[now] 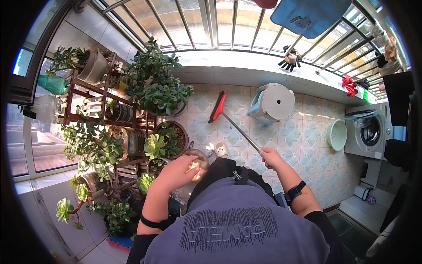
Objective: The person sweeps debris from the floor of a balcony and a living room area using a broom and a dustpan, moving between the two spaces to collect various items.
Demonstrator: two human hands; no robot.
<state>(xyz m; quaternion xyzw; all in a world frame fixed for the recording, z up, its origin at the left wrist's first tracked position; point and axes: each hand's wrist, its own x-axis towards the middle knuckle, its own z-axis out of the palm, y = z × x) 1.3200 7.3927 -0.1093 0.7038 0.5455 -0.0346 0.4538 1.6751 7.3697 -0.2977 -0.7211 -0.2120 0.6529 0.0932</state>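
My right hand grips the metal handle of a floor brush. Its red head with dark bristles rests on the patterned tile floor, ahead of my feet. My left hand holds nothing visible; its thumb stands apart from the loosely curved fingers. Below that hand is a brownish round container, partly hidden by it; whether they touch I cannot tell. A cream clog shows on one foot, beside the brush handle.
Potted succulents crowd a wooden plant rack on the left. Ahead stands a stool below a ledge with work gloves and metal railings. A pale green basin and front-loading washing machine are on the right.
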